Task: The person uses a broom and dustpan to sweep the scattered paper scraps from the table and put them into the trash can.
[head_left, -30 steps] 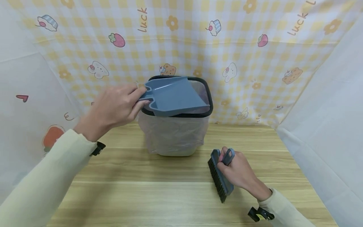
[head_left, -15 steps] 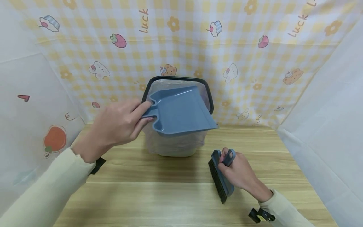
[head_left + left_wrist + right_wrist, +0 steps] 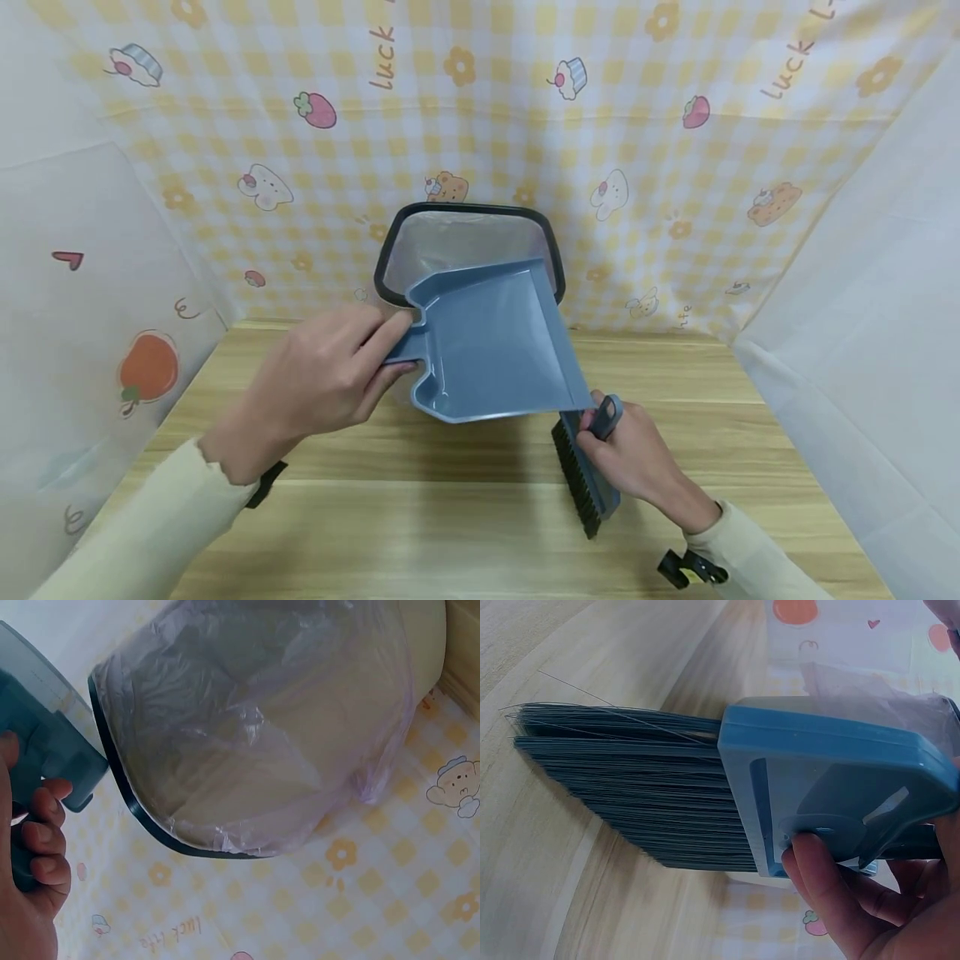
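Observation:
My left hand [image 3: 330,371] grips the short handle of a blue dustpan [image 3: 495,342], fingers curled round it. The pan hangs in front of the trash can's near rim, and no debris shows on it. The trash can [image 3: 468,207] has a black rim and a pale plastic bag [image 3: 300,735] lining it. At the right, my right hand [image 3: 633,450] holds a blue hand brush [image 3: 832,780] by its handle. Its dark bristles [image 3: 637,787] point down toward the tabletop. One corner of the dustpan overlaps the top of the brush in the head view; whether they touch I cannot tell.
A wood-grain table [image 3: 322,533] lies under everything. Behind the can hangs a yellow checked cloth [image 3: 637,125] with printed cartoons. White sheets [image 3: 885,333] close off the left and right sides.
The left hand has drawn the dustpan from over the can's opening toward me and slightly right, uncovering the can's mouth. The right hand and brush have stayed nearly still.

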{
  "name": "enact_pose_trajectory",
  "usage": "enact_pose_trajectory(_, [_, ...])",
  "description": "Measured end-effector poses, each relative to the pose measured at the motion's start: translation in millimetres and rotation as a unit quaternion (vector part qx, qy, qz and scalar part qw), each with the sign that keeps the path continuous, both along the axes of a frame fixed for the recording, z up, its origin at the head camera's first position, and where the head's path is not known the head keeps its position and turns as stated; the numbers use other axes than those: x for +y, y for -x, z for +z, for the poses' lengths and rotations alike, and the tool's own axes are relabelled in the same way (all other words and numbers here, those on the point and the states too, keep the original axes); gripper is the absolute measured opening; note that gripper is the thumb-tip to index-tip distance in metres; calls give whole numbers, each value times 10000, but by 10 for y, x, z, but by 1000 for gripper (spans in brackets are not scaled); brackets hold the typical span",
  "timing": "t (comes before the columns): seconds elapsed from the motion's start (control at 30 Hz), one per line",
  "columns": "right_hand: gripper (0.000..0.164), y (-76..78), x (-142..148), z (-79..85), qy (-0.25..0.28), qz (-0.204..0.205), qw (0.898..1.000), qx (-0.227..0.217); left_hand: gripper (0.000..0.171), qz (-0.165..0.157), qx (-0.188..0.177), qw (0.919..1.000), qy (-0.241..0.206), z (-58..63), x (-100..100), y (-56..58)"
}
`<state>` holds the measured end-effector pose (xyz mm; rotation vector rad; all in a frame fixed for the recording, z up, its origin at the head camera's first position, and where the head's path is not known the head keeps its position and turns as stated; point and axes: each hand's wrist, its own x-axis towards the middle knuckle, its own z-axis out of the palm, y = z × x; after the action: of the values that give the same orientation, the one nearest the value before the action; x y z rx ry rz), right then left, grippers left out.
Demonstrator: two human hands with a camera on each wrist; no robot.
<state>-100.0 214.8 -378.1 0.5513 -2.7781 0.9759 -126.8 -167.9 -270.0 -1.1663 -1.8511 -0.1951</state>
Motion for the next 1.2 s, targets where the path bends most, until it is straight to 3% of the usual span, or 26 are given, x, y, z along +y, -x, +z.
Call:
enact_pose_trajectory(0.3, [35, -7, -7, -21, 14, 38, 9995, 322, 50, 173, 66, 9997, 180, -166, -17, -178])
enact_pose_trajectory(0.43, [30, -11, -2, -29, -2, 65, 9992, 406, 49, 102, 121, 9997, 174, -288, 4, -237])
enact_pose_trajectory(0.63, [23, -19, -4, -18, 13, 3, 9995, 315, 49, 74, -76, 9996, 275, -487, 43, -307])
enact_pose_trajectory(1.0, [22, -25, -25, -5, -85, -163, 9997, 171, 47, -168, -500, 9974, 484, -918, 139, -250])
enact_pose_trajectory(1.2, [23, -24, -29, -4, -85, -200, 9996, 164, 46, -120, -740, 9941, 783, -1194, 166, -229])
